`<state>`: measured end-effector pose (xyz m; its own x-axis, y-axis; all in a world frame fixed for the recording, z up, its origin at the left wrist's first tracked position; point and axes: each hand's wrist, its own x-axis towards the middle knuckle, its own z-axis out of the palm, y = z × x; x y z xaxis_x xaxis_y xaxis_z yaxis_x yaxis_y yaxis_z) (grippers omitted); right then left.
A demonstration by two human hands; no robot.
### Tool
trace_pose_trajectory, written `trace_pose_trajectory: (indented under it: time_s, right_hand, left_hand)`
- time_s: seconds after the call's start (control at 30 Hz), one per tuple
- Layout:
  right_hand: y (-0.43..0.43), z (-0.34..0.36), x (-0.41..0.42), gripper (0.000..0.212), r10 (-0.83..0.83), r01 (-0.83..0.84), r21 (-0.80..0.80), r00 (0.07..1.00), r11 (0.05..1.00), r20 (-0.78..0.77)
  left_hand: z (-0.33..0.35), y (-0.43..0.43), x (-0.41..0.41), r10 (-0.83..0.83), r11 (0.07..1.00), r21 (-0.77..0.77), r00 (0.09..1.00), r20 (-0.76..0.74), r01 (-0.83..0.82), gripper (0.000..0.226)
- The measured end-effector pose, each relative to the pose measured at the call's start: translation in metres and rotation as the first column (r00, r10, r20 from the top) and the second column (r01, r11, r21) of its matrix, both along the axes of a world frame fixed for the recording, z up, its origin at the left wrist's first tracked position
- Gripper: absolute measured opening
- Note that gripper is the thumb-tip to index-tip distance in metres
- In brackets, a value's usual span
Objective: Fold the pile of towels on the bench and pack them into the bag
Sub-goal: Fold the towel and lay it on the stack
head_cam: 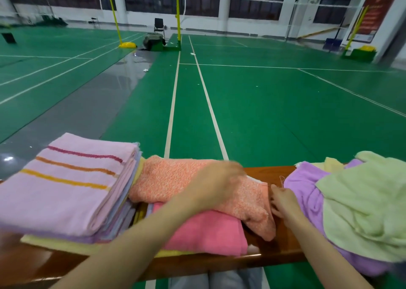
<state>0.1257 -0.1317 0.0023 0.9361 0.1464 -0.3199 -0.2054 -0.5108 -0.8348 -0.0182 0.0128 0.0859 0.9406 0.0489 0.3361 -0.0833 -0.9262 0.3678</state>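
An orange speckled towel (173,179) lies across the middle of the wooden bench (270,172), on top of a folded pink towel (206,233). My left hand (216,183) rests on the orange towel, blurred, fingers spread flat. My right hand (283,201) pinches that towel's right edge. A folded stack topped by a pale pink striped towel (66,183) sits at the left. An unfolded heap with a purple towel (307,192) and a light green towel (364,207) lies at the right. No bag is in view.
The bench's front edge (197,264) runs just above my grey-clad knees (219,280). Beyond the bench stretches a green badminton court floor (263,104) with yellow net posts (178,14) and a chair (158,25) far back.
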Motion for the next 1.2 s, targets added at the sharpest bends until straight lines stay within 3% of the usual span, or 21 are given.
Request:
trace_pose_trajectory:
  time_s: [0.07,0.13,0.2,0.3,0.47,0.57,0.67,0.73,0.8,0.87,1.0,1.07,1.2]
  right_hand:
    - [-0.001,0.010,0.000,0.035,0.015,-0.006,0.077,0.993,0.997,-0.120]
    - [-0.003,0.019,0.002,0.020,0.010,0.014,0.102,0.974,0.995,-0.225]
    - [-0.002,0.028,0.006,0.018,-0.004,0.038,0.110,0.956,0.993,-0.293]
    - [0.003,0.031,0.017,0.036,0.054,-0.045,0.037,0.945,0.998,-0.321]
    - [0.016,0.025,0.030,0.067,0.124,-0.162,-0.095,0.938,0.982,-0.325]
    - [0.023,0.024,0.029,0.072,0.153,-0.180,-0.061,0.938,0.982,-0.312]
    - [0.023,0.029,0.039,0.059,0.148,-0.157,-0.024,0.966,0.987,-0.211]
    - [0.017,0.037,0.046,0.044,0.159,-0.145,0.074,0.958,0.987,-0.238]
    - [0.009,0.039,0.051,0.031,0.185,-0.142,0.157,0.934,0.977,-0.304]
    - [0.004,0.033,0.050,0.034,0.193,-0.152,0.144,0.923,0.978,-0.333]
    - [0.002,0.017,0.050,0.056,0.177,-0.134,0.145,0.921,0.980,-0.348]
    - [0.003,0.018,0.049,0.055,0.177,-0.128,0.158,0.920,0.979,-0.349]
    - [0.001,0.025,0.051,0.045,0.238,-0.188,0.161,0.892,0.969,-0.385]
  left_hand:
    - [-0.016,-0.032,0.001,-0.210,0.947,0.213,0.966,-0.152,0.239,0.040]
    - [-0.038,-0.048,0.008,-0.244,0.862,0.381,0.932,-0.267,0.335,0.047]
    - [-0.056,-0.056,0.013,-0.265,0.805,0.469,0.927,-0.266,0.364,0.036]
    - [-0.069,-0.066,0.013,-0.229,0.694,0.600,0.912,-0.339,0.398,0.018]
    - [-0.076,-0.073,0.028,-0.179,0.605,0.731,0.949,-0.259,0.314,0.012]
    - [-0.075,-0.076,0.036,-0.210,0.634,0.740,0.971,-0.116,0.225,0.012]
    - [-0.071,-0.082,0.042,-0.162,0.801,0.588,0.986,0.028,0.115,0.012]
    - [-0.066,-0.086,0.042,-0.037,0.915,0.401,0.999,0.002,0.033,0.020]
    - [-0.066,-0.087,0.039,0.023,0.960,0.281,0.994,-0.104,0.008,0.030]
    - [-0.072,-0.087,0.040,0.029,0.954,0.301,0.988,-0.149,0.017,0.042]
    - [-0.076,-0.093,0.039,0.035,0.897,0.438,0.976,-0.214,0.064,0.035]
    - [-0.084,-0.100,0.039,-0.030,0.853,0.502,0.974,-0.226,0.142,0.030]
    - [-0.084,-0.105,0.043,0.074,0.865,0.500,0.974,-0.215,0.044,0.039]
